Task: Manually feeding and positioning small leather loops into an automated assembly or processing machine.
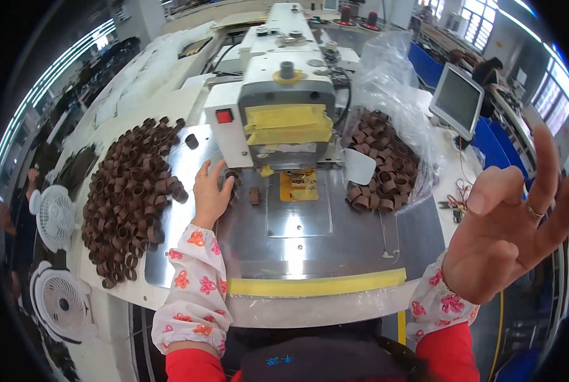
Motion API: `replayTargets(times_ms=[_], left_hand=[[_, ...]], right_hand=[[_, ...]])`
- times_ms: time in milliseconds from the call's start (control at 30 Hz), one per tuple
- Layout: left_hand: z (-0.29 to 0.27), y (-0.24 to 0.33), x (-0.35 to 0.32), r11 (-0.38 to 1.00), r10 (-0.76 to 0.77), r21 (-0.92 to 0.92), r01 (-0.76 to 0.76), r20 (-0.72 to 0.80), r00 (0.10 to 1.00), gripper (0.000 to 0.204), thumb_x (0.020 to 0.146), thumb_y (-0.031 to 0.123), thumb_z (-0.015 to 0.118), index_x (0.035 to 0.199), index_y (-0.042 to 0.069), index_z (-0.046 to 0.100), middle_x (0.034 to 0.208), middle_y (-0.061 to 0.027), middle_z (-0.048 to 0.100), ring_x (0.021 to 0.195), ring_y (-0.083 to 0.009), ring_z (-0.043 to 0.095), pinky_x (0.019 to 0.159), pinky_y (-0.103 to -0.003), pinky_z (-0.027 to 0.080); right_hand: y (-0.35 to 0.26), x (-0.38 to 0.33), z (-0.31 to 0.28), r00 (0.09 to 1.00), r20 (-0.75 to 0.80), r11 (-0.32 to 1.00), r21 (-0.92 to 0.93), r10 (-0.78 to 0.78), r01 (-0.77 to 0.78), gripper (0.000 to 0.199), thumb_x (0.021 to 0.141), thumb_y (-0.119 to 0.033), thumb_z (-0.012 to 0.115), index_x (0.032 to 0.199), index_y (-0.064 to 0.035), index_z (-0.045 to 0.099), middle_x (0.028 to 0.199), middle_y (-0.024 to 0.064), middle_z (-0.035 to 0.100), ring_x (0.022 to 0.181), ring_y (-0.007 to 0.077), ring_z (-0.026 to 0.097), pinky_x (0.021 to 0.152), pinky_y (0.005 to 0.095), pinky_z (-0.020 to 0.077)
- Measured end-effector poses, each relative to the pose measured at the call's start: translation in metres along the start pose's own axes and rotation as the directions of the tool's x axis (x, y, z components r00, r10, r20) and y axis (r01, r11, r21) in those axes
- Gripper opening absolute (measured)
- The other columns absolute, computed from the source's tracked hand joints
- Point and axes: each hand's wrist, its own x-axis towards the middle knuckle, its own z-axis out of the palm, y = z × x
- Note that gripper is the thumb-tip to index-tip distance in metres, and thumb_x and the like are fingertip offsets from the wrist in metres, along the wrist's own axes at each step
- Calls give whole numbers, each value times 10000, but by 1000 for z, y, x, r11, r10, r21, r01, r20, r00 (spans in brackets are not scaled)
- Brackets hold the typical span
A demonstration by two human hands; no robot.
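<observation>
My left hand [211, 194] reaches over the metal plate at the left of a white sewing machine [284, 79]. Its fingers are apart, beside a couple of brown fabric loops [231, 176]; whether they touch is hard to tell. A single brown loop [254, 195] lies flat just right of that hand, near the yellow-marked needle area [298, 184]. Raised at the right, close to the camera, is my right hand [507, 223], fingers spread and bent, with nothing visible in it. Flowered sleeve covers wrap both forearms.
A large heap of brown loops [128, 197] spreads on the left of the table. Another heap [386, 159] sits right, partly under clear plastic [393, 70]. Scissors [453, 202] and a tilted screen [457, 100] stand further right. Two white fans [62, 299] are at the left edge.
</observation>
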Motion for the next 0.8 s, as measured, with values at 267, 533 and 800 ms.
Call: replayTargets(times_ms=[267, 533, 800], left_hand=[[1, -39, -9, 970, 72, 235, -56, -61, 996, 119, 816, 185, 544, 842, 98, 621, 890, -87, 606, 835, -300, 557, 717, -416, 407], [-65, -104, -30, 885, -113, 436, 164, -140, 984, 168, 817, 188, 535, 927, 81, 606, 953, -78, 605, 885, -289, 557, 784, -399, 387], [-12, 48, -16, 963, 270, 36, -268, -37, 962, 373, 776, 230, 637, 1076, 26, 549, 1053, -137, 563, 1031, -304, 489, 897, -416, 337]], right_hand=[[-3, -1, -26, 992, -122, 990, -143, -16, -2, 589, 841, -345, 602, 1301, -43, 392, 1316, 229, 412, 645, 100, 482, 614, 212, 391], [-3, -2, -21, 991, -134, 1000, -5, 24, -25, 609, 837, -366, 605, 1312, -57, 383, 1329, 235, 395, 641, 104, 480, 604, 222, 382], [8, -9, -38, 996, -83, 991, 129, 31, -20, 628, 833, -387, 608, 1323, -72, 374, 1342, 240, 378, 637, 108, 478, 593, 232, 373]])
